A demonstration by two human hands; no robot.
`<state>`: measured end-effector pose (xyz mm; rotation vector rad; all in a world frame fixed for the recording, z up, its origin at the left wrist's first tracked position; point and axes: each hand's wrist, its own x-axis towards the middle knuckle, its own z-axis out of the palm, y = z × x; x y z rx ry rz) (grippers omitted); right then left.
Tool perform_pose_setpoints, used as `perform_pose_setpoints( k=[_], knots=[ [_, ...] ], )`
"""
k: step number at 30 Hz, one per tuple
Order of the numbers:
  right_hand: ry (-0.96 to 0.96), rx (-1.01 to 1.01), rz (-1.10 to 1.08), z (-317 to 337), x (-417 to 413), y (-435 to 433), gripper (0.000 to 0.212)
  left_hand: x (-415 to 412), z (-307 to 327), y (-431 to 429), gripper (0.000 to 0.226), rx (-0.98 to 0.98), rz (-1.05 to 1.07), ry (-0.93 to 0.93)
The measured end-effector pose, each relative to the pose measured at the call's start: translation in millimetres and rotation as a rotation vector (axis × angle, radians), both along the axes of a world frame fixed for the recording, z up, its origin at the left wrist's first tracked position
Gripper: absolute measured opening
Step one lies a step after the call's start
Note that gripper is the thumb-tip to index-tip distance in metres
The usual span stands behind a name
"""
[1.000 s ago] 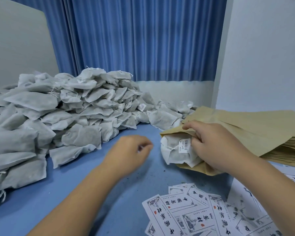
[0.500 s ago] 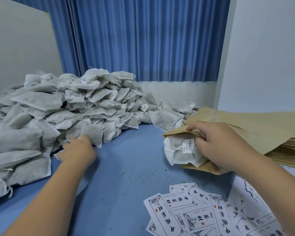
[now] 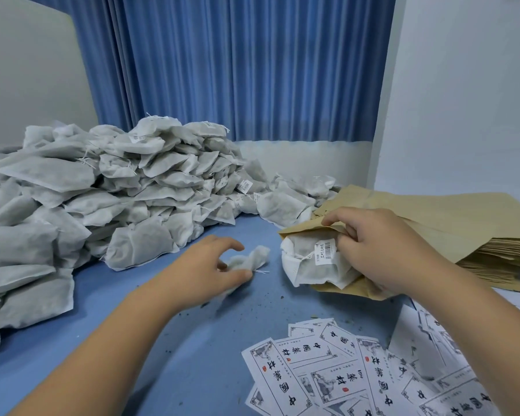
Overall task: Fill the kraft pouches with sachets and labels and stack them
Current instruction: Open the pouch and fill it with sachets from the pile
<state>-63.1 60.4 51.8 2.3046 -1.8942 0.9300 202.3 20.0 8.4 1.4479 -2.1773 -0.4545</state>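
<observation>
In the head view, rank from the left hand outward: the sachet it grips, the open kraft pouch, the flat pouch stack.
1. Sachet: in the left hand itself.
2. Open kraft pouch: just right, held by the right hand.
3. Flat pouch stack: far right.

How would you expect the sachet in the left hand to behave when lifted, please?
Probably floppy: the sachet crumples in the left hand. Likely light, as a few fingers hold it. Its matte fabric should not slip easily.

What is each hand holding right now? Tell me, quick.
Left hand: closed, fingers curled round a sachet.
Right hand: closed, gripping the mouth of the kraft pouch.
</observation>
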Motion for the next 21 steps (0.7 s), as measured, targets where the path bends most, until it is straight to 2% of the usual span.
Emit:
perform_pose_setpoints(
  k=[2, 4, 6, 9, 12, 16, 19, 21],
  knots=[
    [0.003, 0.008, 0.011, 0.8, -1.0, -0.2, 0.033, 1.7, 3.4, 0.5, 0.035, -0.016, 0.015, -0.009],
    [0.006, 0.013, 0.019, 1.1, -1.7, -0.6, 0.034, 4.4, 3.2, -0.8, 0.036, 0.015, 0.029, -0.103],
    [-0.005, 0.013, 0.017, 0.4, -2.2, -1.0, 0.033, 2.9, -0.2, -1.4, 0.045, 0.081, 0.06, -0.215],
    [-0.007, 0.021, 0.019, -1.1, -2.3, -1.0, 0.034, -4.5, -9.1, -5.6, 0.061, 0.079, 0.111, -0.328],
    [0.004, 0.029, 0.02, -1.0, -2.5, -1.2, 0.034, -9.0, -13.3, -9.2, 0.059, 0.08, 0.168, -0.341],
    [0.008, 0.034, 0.012, 0.8, -4.4, -1.3, 0.032, -12.2, -13.7, -6.9, 0.037, 0.102, 0.185, -0.225],
    [0.015, 0.035, 0.011, 2.2, -4.3, 0.8, 0.032, -18.2, -10.6, -0.7, 0.023, 0.128, 0.14, -0.011],
    [0.007, 0.031, 0.013, 2.7, -3.8, 1.7, 0.033, -24.9, -5.9, 6.5, 0.022, 0.154, 0.097, 0.174]
  ],
)
